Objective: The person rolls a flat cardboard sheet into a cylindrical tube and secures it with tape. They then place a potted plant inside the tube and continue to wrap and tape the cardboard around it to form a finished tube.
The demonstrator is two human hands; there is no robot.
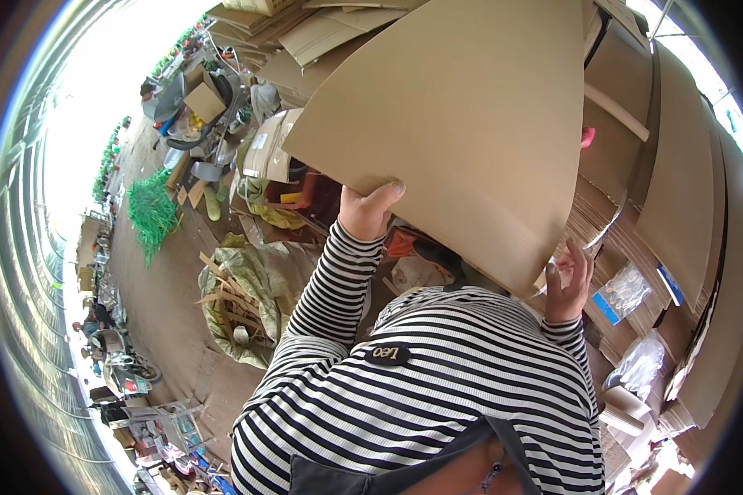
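Cardboard sheet (462,124), large, flat and brown, held up at a tilt across the upper middle of the view, reaching from the near right corner to the far top edge. Left hand (365,210) gripping the lower left edge of the sheet, thumb pressed over the front face, remaining fingers hidden behind the board. Right hand (567,285) at the lower right corner of the sheet, fingers spread fairly wide and raised against the edge; full grip or mere touch impossible to tell. Both arms in black-and-white striped sleeves (330,289), rising from the near lower edge.

Behind and right of the sheet, tall stacks of flattened cardboard (677,190) leaning together, with clear plastic bags (636,363) tucked near their base. Further flattened cartons (322,33) piled at the far top. Left of the hands, on the dirt ground (157,313), a sack filled with wooden scraps (239,305), and farther off a heap of green netting (150,210). Red crate-like object (309,194) just below the sheet's left edge, partly hidden. Clutter of mixed scrap along the far left rim, too small to make out.
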